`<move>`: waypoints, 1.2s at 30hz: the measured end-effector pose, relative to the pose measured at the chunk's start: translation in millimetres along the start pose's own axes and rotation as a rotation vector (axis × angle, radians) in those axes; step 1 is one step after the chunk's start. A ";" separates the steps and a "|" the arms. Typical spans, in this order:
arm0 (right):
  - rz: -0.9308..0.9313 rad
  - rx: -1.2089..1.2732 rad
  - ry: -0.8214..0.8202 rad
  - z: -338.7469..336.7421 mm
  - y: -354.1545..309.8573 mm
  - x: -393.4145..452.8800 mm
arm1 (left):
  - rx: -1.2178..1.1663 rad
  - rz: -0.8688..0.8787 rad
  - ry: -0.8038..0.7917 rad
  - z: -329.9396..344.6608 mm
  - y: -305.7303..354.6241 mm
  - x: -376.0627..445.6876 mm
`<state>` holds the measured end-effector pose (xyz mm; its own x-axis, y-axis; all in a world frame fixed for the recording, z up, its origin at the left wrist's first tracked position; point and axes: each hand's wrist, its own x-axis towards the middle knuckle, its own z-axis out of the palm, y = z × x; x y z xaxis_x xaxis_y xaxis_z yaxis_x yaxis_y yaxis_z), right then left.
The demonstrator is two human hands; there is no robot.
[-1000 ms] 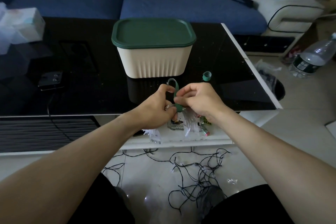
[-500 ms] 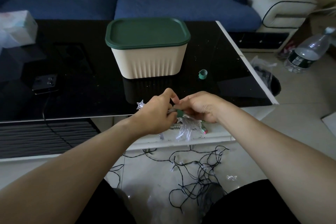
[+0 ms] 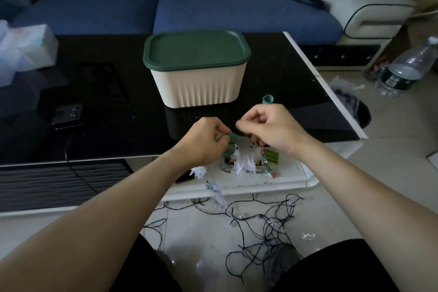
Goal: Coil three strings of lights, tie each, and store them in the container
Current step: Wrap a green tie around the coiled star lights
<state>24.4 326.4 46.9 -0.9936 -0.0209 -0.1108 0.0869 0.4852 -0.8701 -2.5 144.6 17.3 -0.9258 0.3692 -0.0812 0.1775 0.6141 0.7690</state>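
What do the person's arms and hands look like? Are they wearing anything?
Both forearms are bare, with no sleeves showing. The left hand and right hand wear no gloves, and no rings, watch or bracelet can be seen.

Container (image 3: 198, 83) at table (image 3: 113, 130) centre, lid (image 3: 196, 50) on. Tie roll (image 3: 267, 99) on table at 4 o'clock of container, near it. Phone (image 3: 68, 114) on table at 8 o'clock, box (image 3: 30, 50) at 10 o'clock. Sofa (image 3: 166, 12) behind table at 12. Bottle (image 3: 405, 71) on floor at 3 o'clock. Loose lights (image 3: 260, 223) on floor before table at 6.
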 end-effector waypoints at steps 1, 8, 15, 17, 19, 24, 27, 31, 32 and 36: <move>-0.055 -0.114 -0.087 2.4 -2.6 -3.3 | -0.062 -0.046 0.027 0.9 0.5 1.5; -0.366 -0.768 0.088 28.3 3.9 1.0 | -0.514 -0.314 0.087 -3.0 8.5 4.7; -0.651 -0.695 0.152 31.9 4.2 3.1 | -0.845 -0.378 0.089 -16.7 3.8 6.4; -0.665 -0.649 0.103 31.2 1.1 3.5 | -0.841 -0.370 0.063 -17.8 2.8 5.8; -0.666 -0.560 0.042 30.9 0.1 4.1 | -0.836 -0.375 0.020 -18.2 1.2 5.7; -0.705 -0.395 0.015 21.9 -3.6 1.8 | -0.935 -0.400 -0.201 -32.1 -1.9 2.3; -0.752 -0.356 0.036 13.3 -13.6 -5.6 | -0.873 -0.309 -0.271 -38.3 1.1 -4.6; -0.869 -0.589 -0.009 7.0 -23.9 -19.4 | -0.558 -0.100 -0.288 -34.3 12.6 -17.9; -0.889 -0.621 -0.005 5.9 -24.8 -21.3 | -0.530 -0.080 -0.281 -33.3 15.3 -20.0; -0.900 -0.664 0.108 1.8 -20.3 -20.3 | -0.500 -0.022 -0.230 -27.6 18.7 -19.4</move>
<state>42.9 315.4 65.9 -0.6788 -0.5382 0.4996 -0.6892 0.7017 -0.1805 9.6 129.6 50.8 -0.8205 0.5375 -0.1945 -0.0738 0.2379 0.9685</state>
